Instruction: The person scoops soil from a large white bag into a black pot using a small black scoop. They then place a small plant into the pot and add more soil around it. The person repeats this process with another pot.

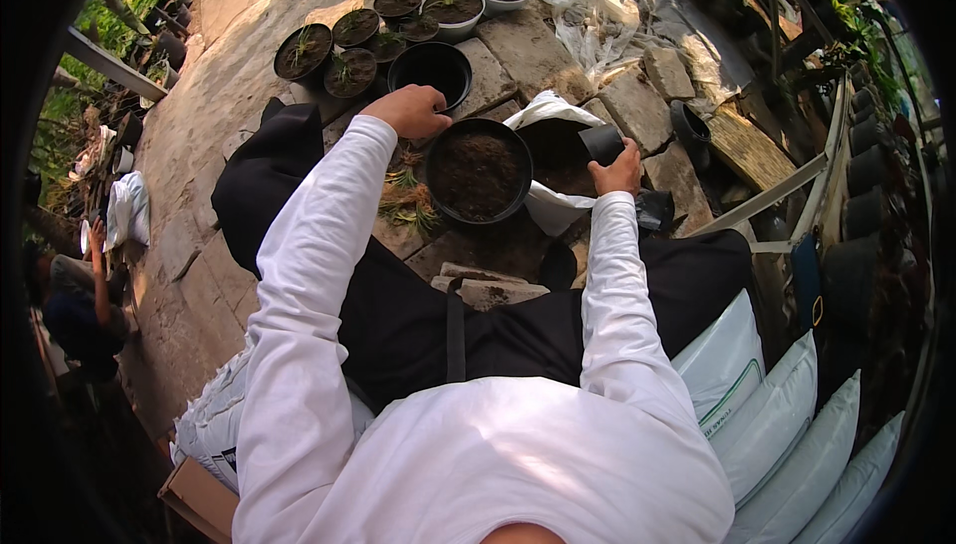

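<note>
Between my knees stands a round black flowerpot (480,173) with dark brown soil in it. My left hand (408,112) has its fingers curled at this pot's upper left rim, partly hiding the edge. Just beyond it sits another black pot (430,68), dark inside. My right hand (617,169) is closed around a small black plastic pot (600,143), which is tilted over the mouth of an open white sack (554,207). Dark soil shows inside the sack. Left of the soil-filled pot, uprooted grassy plants (406,203) lie on the paving.
Several potted seedlings (351,72) stand ahead, two in white pots (454,8). Crumpled clear plastic sheeting (588,16) lies far right. Full white sacks (767,414) lean at my right. A metal frame (797,205) rises on the right; another person (90,295) is at far left.
</note>
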The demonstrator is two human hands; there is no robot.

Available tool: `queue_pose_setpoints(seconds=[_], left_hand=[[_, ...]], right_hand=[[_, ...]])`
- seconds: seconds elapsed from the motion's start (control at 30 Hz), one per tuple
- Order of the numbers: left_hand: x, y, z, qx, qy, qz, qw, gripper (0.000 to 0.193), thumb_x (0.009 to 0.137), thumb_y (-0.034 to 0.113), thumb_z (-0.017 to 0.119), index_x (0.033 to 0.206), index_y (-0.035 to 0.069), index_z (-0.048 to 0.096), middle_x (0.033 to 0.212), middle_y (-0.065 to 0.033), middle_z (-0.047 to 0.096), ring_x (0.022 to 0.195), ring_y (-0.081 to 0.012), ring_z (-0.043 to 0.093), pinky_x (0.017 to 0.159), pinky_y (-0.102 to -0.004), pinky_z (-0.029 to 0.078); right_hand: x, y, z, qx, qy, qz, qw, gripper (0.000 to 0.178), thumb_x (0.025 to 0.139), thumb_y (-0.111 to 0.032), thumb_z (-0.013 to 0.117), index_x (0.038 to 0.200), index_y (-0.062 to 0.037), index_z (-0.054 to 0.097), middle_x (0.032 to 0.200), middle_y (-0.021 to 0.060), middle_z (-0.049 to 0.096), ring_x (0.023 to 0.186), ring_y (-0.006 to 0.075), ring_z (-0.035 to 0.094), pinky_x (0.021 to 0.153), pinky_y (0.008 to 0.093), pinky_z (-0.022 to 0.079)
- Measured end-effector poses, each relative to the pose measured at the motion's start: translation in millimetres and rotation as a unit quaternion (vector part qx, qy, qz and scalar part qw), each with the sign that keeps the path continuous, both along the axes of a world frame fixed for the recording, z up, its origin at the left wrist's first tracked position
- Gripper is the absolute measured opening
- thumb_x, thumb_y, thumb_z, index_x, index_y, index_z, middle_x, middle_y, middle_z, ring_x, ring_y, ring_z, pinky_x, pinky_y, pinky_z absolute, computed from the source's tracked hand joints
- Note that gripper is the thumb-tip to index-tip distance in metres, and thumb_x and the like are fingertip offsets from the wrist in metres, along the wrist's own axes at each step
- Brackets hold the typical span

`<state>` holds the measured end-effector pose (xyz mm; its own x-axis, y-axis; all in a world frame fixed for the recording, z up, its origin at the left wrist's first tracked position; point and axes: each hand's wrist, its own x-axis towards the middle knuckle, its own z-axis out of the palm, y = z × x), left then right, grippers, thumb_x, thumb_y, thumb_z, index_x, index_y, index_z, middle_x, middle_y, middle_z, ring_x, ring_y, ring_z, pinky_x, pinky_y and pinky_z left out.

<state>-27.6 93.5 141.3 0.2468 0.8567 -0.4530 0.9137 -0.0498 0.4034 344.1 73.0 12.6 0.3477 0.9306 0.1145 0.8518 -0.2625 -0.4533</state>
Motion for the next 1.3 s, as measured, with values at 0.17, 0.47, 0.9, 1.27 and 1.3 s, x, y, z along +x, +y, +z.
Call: queue_pose_setpoints(seconds=[0.17,0.47,0.9,1.27,1.3], left_hand=[[-2.6,-0.4,-1.6,-0.002,-0.003,0.001,1.0,0.042,0.095,0.033,0.064,0.129,0.006,0.066,0.116,-0.0164,0.072,0.106,-0.0301,0.07,0.093,-0.0396,0.053],[-1.4,0.3,-5.9,0.001,0.009,0.007,1.0,0.042,0.095,0.033,0.064,0.128,0.007,0.067,0.119,-0.0176,0.071,0.109,-0.0305,0.069,0.095,-0.04,0.053],[-1.5,1.5,-4.3,-0.013,0.016,0.0,1.0,0.044,0.095,0.034,0.064,0.13,0.006,0.065,0.119,-0.0163,0.071,0.109,-0.0306,0.069,0.095,-0.04,0.053],[-2.0,2.8,-8.0,-0.01,0.016,-0.003,1.0,0.044,0.095,0.034,0.065,0.129,0.007,0.066,0.122,-0.0169,0.07,0.113,-0.0318,0.068,0.097,-0.0404,0.052],[-1.3,3.3,-7.8,-0.011,0.019,-0.004,1.0,0.044,0.095,0.034,0.065,0.129,0.007,0.066,0.123,-0.0167,0.07,0.113,-0.0319,0.068,0.097,-0.0404,0.052]], right_hand=[[6.1,-9.1,-38.2,-0.184,-0.066,-0.053,0.979,0.085,0.066,-0.02,0.094,0.134,-0.0111,0.045,0.139,0.0127,0.053,0.119,0.0338,0.063,0.1,0.0447,0.054],[-4.0,6.4,-61.1,-0.258,-0.087,0.02,0.962,0.087,0.062,-0.044,0.094,0.126,-0.0004,0.054,0.125,0.0205,0.066,0.116,0.0336,0.067,0.1,0.0401,0.055],[-16.3,1.2,-59.3,-0.079,0.016,0.091,0.993,0.082,0.061,-0.034,0.094,0.127,-0.0089,0.052,0.127,0.0165,0.06,0.116,0.0353,0.062,0.1,0.042,0.051],[26.0,25.9,-22.6,-0.143,-0.248,0.119,0.951,0.076,0.071,-0.024,0.092,0.124,-0.0032,0.042,0.125,0.0171,0.05,0.114,0.0346,0.062,0.094,0.0406,0.057],[24.9,24.3,-30.1,-0.155,-0.225,0.089,0.958,0.077,0.07,-0.025,0.093,0.123,-0.0029,0.042,0.126,0.0181,0.051,0.113,0.0352,0.063,0.093,0.0409,0.057]])
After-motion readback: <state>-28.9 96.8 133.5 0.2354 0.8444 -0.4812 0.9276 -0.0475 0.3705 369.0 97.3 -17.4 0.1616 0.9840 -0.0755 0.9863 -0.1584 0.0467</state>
